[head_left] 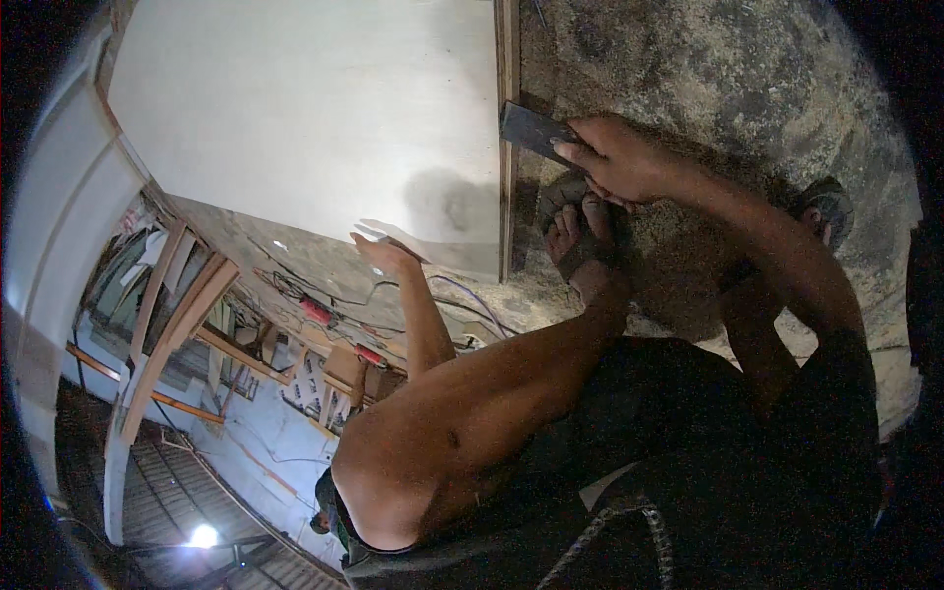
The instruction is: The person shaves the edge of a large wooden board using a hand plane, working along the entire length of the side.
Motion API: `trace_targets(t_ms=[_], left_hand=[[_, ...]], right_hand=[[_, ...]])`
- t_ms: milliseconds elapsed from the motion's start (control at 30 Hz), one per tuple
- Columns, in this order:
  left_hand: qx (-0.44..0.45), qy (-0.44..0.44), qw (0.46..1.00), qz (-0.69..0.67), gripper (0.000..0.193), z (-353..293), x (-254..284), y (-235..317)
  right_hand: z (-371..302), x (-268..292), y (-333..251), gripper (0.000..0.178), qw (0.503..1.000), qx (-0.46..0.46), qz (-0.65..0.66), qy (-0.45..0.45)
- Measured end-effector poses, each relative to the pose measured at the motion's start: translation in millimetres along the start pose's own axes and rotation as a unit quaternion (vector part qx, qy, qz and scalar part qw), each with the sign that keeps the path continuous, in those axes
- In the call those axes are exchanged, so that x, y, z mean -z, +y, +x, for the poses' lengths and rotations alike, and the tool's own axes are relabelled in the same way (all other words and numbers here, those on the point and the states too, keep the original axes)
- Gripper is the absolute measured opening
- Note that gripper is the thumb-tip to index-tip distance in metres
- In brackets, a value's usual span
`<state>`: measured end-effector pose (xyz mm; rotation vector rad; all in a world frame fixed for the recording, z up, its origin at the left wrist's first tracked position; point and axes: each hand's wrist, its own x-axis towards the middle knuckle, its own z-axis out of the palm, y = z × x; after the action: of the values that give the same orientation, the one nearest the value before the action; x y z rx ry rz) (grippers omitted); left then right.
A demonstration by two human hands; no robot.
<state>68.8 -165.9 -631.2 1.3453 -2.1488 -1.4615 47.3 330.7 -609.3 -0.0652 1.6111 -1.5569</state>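
One white panel (315, 118), right fingers (586, 155) around one dark block (531, 129), left fingers (372, 247), hold unclear

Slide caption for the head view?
Right hand holding a dark block at the edge of a white panel, left hand near another edge.

No legible text, no readable labels or brands, no numbers or signs clear enough to read
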Motion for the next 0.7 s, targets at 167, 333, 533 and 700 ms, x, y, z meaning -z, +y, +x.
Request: trace_targets(t_ms=[167,333,533,700], left_hand=[[-0.167,0.067,0.945,0.272,0.051,1.5,8.5,3.3],[-0.066,0.071,0.989,0.113,0.061,-47.2,-20.0,40.4],[0.054,0.090,0.994,0.036,0.070,-91.5,-48.0,78.6],[-0.016,-0.023,0.997,-0.079,0.075,-80.9,-34.4,63.8]], right_hand=[[0.9,6.1,-8.9,0.036,0.995,0.000,0.084,-0.056],[-1.7,-8.7,-23.2,0.032,0.994,0.037,-0.090,0.055],[-7.9,-32.0,-21.2,0.031,0.998,0.022,0.016,0.051],[-0.4,-60.2,-3.9,0.030,0.991,0.050,0.054,0.116]])
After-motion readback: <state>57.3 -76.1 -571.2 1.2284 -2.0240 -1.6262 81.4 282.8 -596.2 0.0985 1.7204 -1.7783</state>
